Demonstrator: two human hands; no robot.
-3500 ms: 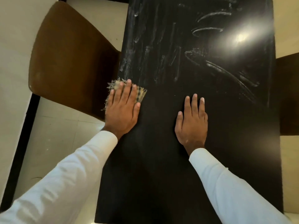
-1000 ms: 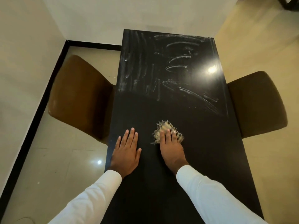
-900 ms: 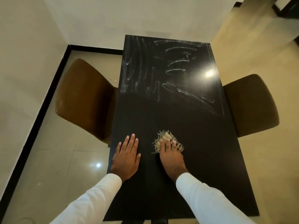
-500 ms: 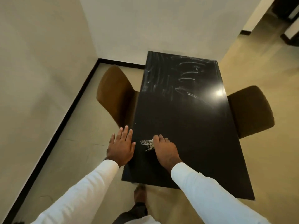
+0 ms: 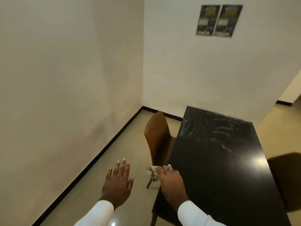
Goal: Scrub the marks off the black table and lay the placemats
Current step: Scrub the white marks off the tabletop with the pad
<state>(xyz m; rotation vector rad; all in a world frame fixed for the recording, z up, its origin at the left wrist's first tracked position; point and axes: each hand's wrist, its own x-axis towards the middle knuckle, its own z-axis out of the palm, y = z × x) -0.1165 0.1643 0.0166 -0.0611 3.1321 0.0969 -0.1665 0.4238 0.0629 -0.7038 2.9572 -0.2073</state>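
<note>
1. The frayed straw-coloured scrubbing pad (image 5: 152, 174) is right at the near left edge of the glossy black rectangular table (image 5: 219, 168), half dangling off it. The right hand (image 5: 171, 181) has its fingers bent over the pad, gripping it, probably to push the loosened chalk off the side.
2. The left hand (image 5: 118, 180) hovers off the table over the floor, fingers straight and spread, holding nothing. Looks like it's just for balance.
3. White chalky smears (image 5: 223, 129) cover the far half, and the near half looks clean. So he's roughly halfway through the scrubbing.
4. No placemats in sight. There's a brown moulded chair (image 5: 158, 137) on the left side, another dark brown chair (image 5: 286, 176) on the right, and two dark posters (image 5: 219, 20) on the wall.
</note>
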